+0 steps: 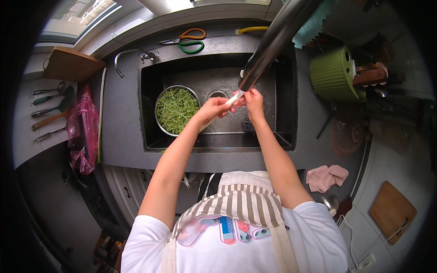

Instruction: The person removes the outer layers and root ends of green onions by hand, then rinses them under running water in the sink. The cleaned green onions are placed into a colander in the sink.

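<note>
My left hand [215, 110] is closed around a long white stalk [233, 99], perhaps a scallion, over the sink [218, 141]. The stalk's lower part runs back under my left wrist. At its upper end, right beneath the dark metal faucet [269, 42], the fingers of my right hand [252, 101] touch or pinch it; their exact grip is partly hidden. To the left, a round metal bowl [156, 112] full of green sprouts [178, 111] stands in the sink. The drain [218, 94] lies behind my left hand.
Scissors [186, 41] with orange and green handles lie behind the sink. A small curved tap [119, 63] stands at the back left. Left are a pink plastic bag [83, 129] and a cutting board [71, 65]; right are a green utensil holder [333, 75] and a pink cloth [326, 178].
</note>
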Tool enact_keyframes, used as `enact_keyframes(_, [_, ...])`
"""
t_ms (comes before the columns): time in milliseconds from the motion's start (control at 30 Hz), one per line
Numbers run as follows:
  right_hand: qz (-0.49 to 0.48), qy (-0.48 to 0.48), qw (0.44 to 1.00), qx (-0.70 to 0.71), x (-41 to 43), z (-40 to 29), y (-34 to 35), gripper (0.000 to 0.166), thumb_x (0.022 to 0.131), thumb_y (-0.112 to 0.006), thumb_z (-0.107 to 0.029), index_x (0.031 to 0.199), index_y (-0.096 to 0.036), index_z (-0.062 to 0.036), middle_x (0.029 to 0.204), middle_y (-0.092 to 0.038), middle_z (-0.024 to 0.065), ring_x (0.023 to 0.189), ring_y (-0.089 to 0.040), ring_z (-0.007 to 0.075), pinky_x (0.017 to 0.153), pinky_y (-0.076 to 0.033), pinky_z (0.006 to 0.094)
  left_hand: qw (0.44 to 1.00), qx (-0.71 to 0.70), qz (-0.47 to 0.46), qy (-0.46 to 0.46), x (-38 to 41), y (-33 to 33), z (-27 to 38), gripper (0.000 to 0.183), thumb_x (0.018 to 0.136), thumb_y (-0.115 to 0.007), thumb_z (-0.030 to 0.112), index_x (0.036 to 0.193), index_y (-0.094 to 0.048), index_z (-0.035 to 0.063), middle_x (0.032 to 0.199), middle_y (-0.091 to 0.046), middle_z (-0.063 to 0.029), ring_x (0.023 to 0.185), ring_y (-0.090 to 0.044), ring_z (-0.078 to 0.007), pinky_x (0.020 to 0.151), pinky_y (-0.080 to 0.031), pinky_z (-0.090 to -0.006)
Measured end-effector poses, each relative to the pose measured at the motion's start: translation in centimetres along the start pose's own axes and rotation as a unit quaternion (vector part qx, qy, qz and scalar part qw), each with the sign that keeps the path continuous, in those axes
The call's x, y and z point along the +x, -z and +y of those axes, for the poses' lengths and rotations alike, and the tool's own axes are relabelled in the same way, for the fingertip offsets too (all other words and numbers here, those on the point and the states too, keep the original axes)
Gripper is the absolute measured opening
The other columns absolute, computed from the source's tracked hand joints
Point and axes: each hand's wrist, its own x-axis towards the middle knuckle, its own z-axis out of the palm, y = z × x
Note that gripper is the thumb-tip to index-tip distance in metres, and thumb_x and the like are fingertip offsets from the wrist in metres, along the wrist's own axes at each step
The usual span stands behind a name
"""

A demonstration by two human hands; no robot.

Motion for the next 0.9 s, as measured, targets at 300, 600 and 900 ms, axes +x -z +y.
enact_keyframes(300, [0.029,0.002,0.999,-0.022,0.4,-1.4,1.0,0.028,0.091,-0.057,-0.025,0.090,-0.057,0.0030,0.073,-0.065,0.0134,0.049,-0.058,0.0120,0.043,-0.047,0.0228,0.998,0.060,-0.015,-0.032,1.5,-0.6,0.6,0.021,0.087,-0.062,0.020,0.097,-0.066,0.0010,0.074,-0.063,-0.0008,0.057,-0.048,-0.0034,0.049,-0.037,-0.0194])
enact_keyframes(600, [0.044,0.036,0.998,0.038,-1.1,-2.3,2.6,0.029,0.093,-0.055,-0.026,0.091,-0.055,0.0032,0.085,-0.066,0.0191,0.054,-0.060,0.0140,0.049,-0.050,0.0251,0.989,0.126,-0.061,-0.042,2.2,-0.3,1.8,0.019,0.085,-0.063,0.011,0.099,-0.065,-0.0019,0.085,-0.067,-0.0048,0.068,-0.059,-0.0082,0.063,-0.049,-0.0223])
enact_keyframes(900, [-0.011,0.091,0.994,0.066,-1.2,-1.3,1.8,0.018,0.092,-0.055,-0.020,0.093,-0.058,-0.0017,0.075,-0.058,0.0029,0.057,-0.051,0.0085,0.051,-0.039,0.0206,0.869,0.457,0.188,-0.024,3.8,-4.5,3.6,0.052,0.084,-0.052,0.053,0.079,-0.067,0.0034,0.063,-0.062,-0.0105,0.057,-0.059,-0.0237,0.056,-0.047,-0.0340])
